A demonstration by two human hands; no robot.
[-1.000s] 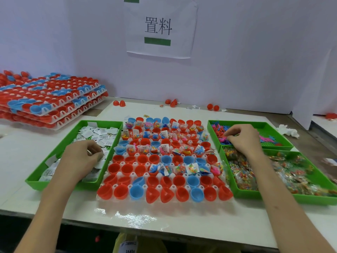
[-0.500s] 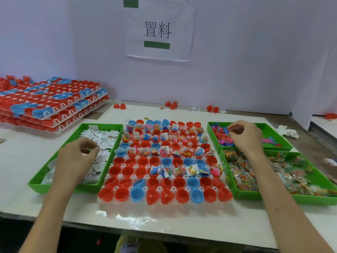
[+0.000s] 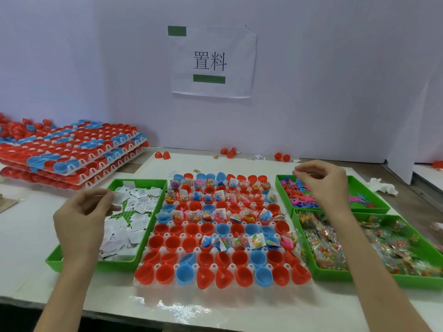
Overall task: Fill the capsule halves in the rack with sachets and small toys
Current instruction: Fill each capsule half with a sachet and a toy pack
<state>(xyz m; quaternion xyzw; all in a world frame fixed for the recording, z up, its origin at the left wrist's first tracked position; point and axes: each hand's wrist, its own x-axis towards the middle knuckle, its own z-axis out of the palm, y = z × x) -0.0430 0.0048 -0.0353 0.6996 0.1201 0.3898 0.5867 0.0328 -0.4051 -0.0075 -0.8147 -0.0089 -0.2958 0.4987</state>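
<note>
Head view: I find the rack between the two hands, roughly half filled. Capsule halves in the rows level with the hands carry sachets and toys. One row just nearer than the hands, the left part of the next, and the two rows nearest me stand empty. The left hand pinches a white sachet above the sachet tray. The right hand hovers over the toy tray, fingertips drawn together; I cannot tell whether they hold a toy.
</note>
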